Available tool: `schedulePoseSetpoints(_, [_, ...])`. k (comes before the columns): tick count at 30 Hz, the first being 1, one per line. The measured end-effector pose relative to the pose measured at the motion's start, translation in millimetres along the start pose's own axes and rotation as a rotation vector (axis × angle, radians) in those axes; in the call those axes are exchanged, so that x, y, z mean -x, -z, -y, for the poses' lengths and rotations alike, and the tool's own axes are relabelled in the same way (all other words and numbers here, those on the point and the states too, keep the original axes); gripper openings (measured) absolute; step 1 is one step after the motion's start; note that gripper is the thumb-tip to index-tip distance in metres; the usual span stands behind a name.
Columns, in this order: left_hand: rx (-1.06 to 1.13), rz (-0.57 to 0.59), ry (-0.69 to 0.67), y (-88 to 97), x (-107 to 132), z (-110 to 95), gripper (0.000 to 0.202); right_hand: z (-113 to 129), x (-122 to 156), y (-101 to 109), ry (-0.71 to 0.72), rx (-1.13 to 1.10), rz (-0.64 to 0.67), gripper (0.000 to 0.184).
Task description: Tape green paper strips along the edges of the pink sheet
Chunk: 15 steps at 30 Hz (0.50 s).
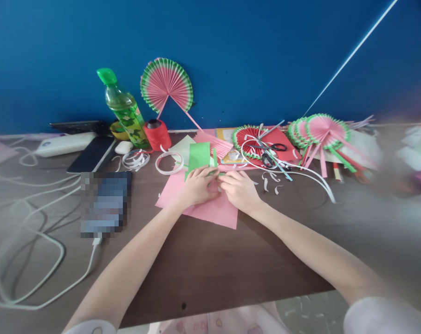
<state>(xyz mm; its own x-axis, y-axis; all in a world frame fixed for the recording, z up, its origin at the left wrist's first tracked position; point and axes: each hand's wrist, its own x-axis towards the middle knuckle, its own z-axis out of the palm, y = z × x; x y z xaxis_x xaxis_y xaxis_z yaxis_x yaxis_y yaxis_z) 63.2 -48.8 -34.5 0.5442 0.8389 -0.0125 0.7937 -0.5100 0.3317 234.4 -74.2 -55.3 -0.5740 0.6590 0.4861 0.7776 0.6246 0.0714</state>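
While both hands [196, 185] [238, 189] hold green paper strip [224, 174], capped bottle's [126, 113] contents unclear.

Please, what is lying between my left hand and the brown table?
In the head view, a pink sheet lies on the table beneath your left hand, with green paper at its fingers.

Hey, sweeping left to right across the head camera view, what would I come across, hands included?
White oblong device, green-capped bottle, white tape ring, left hand, right hand, pink-and-green fans.
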Motion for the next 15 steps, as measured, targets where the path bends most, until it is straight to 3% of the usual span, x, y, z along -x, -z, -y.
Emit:
schedulePoseSetpoints(5, [-0.002, 0.003, -0.005, -0.1, -0.3, -0.1, 0.061, 7.6, 1.6, 2.5, -0.095, 0.019, 0.051, 0.023])
schedulePoseSetpoints(15, [0.010, 0.001, -0.035, -1.7, -0.8, 3.4, 0.068, -0.7, 0.4, -5.2, -0.213, -0.250, -0.025, 0.035])
